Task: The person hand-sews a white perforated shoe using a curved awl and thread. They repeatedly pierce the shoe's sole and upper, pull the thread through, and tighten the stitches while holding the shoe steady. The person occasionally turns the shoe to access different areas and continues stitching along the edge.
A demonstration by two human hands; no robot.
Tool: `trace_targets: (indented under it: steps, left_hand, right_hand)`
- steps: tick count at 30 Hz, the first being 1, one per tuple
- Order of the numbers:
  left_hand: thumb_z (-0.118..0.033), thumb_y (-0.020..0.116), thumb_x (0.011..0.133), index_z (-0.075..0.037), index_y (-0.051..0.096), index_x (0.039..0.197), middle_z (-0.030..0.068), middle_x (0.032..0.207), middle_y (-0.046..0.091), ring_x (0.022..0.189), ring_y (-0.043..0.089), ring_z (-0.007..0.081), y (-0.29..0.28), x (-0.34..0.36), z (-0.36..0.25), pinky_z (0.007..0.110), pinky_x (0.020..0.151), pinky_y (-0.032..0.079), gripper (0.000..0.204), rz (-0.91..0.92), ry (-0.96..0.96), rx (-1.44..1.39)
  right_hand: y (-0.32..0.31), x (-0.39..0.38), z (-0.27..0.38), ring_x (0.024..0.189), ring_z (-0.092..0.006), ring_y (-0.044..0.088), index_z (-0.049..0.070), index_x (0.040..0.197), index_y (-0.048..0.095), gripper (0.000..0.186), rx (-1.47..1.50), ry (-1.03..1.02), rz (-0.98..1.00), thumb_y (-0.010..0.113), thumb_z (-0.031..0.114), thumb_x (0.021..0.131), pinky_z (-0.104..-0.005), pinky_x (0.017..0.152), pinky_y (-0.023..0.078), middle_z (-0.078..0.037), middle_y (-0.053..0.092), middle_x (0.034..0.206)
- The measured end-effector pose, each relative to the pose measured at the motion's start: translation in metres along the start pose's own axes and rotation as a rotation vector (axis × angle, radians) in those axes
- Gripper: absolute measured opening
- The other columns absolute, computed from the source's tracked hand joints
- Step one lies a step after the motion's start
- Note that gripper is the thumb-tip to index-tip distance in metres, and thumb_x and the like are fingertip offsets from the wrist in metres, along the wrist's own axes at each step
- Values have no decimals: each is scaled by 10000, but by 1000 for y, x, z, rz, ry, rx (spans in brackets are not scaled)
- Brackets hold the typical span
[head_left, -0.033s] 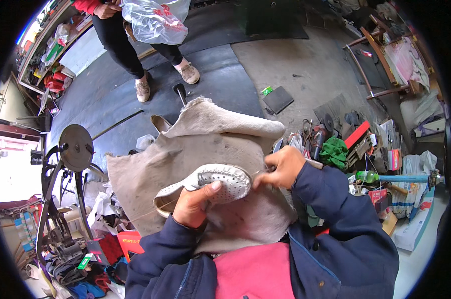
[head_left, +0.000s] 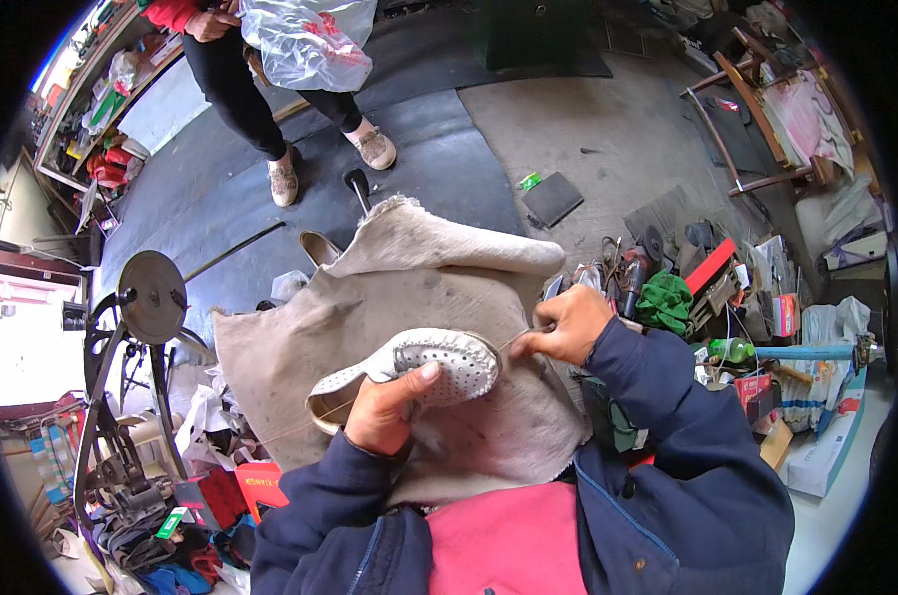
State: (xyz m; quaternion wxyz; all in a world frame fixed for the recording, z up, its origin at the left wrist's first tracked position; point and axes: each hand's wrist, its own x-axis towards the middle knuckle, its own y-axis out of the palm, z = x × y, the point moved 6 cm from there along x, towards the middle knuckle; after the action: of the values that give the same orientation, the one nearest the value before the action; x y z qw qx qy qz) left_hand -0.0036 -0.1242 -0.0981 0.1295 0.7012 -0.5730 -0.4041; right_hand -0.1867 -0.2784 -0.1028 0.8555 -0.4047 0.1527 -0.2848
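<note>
The grey-brown cloth (head_left: 399, 297) is being used as the work surface, spread over the lap, its far corner folded over toward the floor. Near its near edge, toward the middle, the white perforated shoe (head_left: 424, 372) is being held sole-up and slightly tilted. The step in hand is judged to be hand-stitching of the sole seam: a stitch is being drawn tight.

The left hand (head_left: 389, 407) is being pressed around the shoe's side, thumb laid across the perforated sole, fingers closed beneath. The right hand (head_left: 568, 322), at the cloth's right edge, is being kept pinched shut on a thin thread (head_left: 513, 342) running taut from the shoe's toe end; whether a needle is also being held cannot be told.

The next move is judged to call for a steady pull along the thread's line, the shoe being braced against it, then re-entry at the adjacent hole.

Against the earlier frame, no difference is being detected: both frames are showing the same instant, hands and shoe identically placed.
</note>
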Motion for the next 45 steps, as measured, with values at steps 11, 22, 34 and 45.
trace_targets:
  steps: [11,22,34,45]
  left_hand:
    - [-127,663,946,10,643,1236,149,1146,730,1054,711,269,-12,0,5,421,969,545,322,-74,-15,-93]
    - [-232,599,1011,20,622,1253,170,1189,713,1084,701,313,-4,4,10,463,995,540,350,-74,-9,-89]
    - [-309,643,976,32,580,1318,125,1254,677,1154,647,229,-13,-36,-20,355,967,503,487,-51,36,567]
    - [-171,598,990,36,654,866,113,920,696,886,664,224,-22,-82,-67,332,826,504,248,-265,482,1061]
  right_hand:
    - [13,-67,16,674,-75,518,36,1483,430,773,1537,132,66,738,295,823,-190,589,396,-36,574,862]
    - [-62,-104,13,433,-61,289,99,812,476,418,1791,41,-444,589,449,1011,-242,398,224,30,376,590]
    - [1,-32,69,597,-64,469,58,869,548,467,690,-28,-367,935,274,719,-246,531,404,9,522,703]
    - [6,-38,58,647,-188,592,47,904,558,408,664,101,-335,875,257,756,-324,613,493,-87,586,742]
